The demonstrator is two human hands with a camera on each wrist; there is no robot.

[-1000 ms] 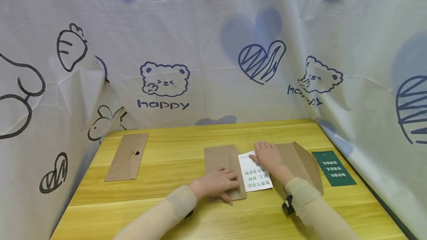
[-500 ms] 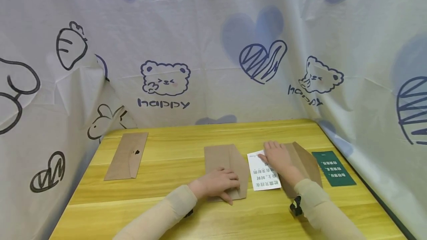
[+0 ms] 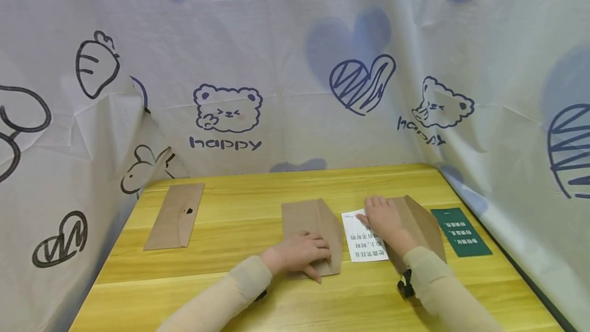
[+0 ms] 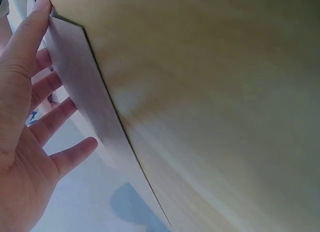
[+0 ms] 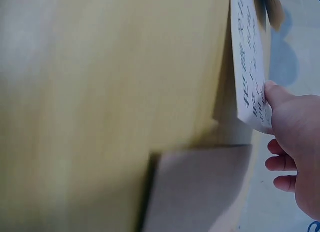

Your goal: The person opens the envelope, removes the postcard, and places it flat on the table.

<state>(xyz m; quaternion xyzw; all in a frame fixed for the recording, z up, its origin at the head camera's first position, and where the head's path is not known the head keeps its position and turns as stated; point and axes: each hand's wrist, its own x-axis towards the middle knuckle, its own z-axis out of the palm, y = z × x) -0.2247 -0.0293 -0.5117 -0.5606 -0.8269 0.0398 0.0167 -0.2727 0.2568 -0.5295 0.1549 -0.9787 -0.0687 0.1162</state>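
My left hand (image 3: 301, 254) rests on the middle brown envelope (image 3: 299, 214) in the head view, its pointed flap lying open to the right. In the left wrist view the thumb lies at the envelope's (image 4: 80, 66) edge and the fingers are extended, spread over its surface. My right hand (image 3: 384, 219) pinches the upper right part of a white printed card (image 3: 366, 247), thumb on top. In the right wrist view the card (image 5: 247, 56) is tilted, a shadow beside it. A second open-flapped envelope (image 3: 417, 229) lies partly beneath my right hand.
At the far left of the wooden table (image 3: 230, 255) lies another brown envelope (image 3: 175, 214), its flap folded over, with a small dark mark. A green card (image 3: 461, 232) with white print is near the right edge. Patterned cloth (image 3: 286, 65) hangs around the back and sides.
My right hand has moved right with the white card, off the middle envelope's flap, then stayed about still. The left hand has kept its place.
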